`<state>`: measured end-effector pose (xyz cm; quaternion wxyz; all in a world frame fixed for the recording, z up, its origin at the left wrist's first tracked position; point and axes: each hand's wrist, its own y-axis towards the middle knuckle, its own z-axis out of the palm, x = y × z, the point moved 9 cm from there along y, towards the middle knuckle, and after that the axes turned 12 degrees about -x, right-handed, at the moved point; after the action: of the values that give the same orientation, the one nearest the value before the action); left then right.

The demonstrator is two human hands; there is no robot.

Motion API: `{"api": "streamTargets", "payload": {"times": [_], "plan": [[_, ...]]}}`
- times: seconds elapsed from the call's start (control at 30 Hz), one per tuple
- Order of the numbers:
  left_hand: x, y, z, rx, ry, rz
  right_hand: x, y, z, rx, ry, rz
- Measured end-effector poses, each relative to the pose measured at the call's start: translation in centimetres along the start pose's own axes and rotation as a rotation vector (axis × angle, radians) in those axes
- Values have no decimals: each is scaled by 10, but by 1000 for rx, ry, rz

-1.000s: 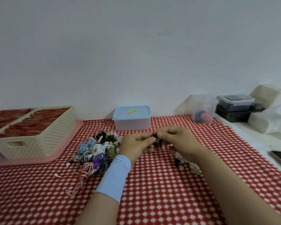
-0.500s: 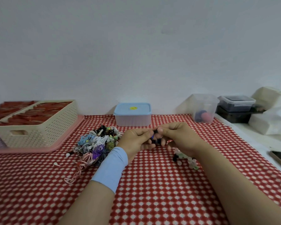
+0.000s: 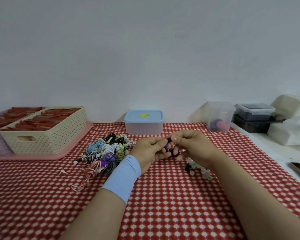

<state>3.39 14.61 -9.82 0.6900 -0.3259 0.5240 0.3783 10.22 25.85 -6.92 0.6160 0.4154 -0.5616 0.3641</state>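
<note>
L hand [image 3: 150, 152] and R hand [image 3: 193, 146] meet just in front of the blue-lidded box [image 3: 143, 125], both pinching 1 small dark cord bundle [image 3: 173, 152] held off the cloth [image 3: 163, 196], I'd guess so 2 hands can wind it. 1 heap of coiled earphones [image 3: 107, 151] sits front-left of box; coils too tangled to count.

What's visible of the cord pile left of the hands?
The cord pile is a loose heap of small coiled bundles: blue, white, black-and-white striped, purple, olive, grey, red-and-white. They look like thin earphone cables; white earbuds trail out at its left. It lies on the red checked cloth, right of the cream basket.
</note>
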Motion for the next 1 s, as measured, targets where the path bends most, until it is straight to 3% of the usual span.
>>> {"api": "streamTargets", "payload": {"times": [0.27, 0.57, 1.0], "plan": [[3, -1, 0, 25, 56, -25, 8, -6, -6, -17, -99, -30], [1, -7, 9, 113, 15, -43, -1, -9, -4, 51, -29, 81], [-5, -2, 5, 32, 139, 82, -13, -6, -6, -6, -61, 213]]}}
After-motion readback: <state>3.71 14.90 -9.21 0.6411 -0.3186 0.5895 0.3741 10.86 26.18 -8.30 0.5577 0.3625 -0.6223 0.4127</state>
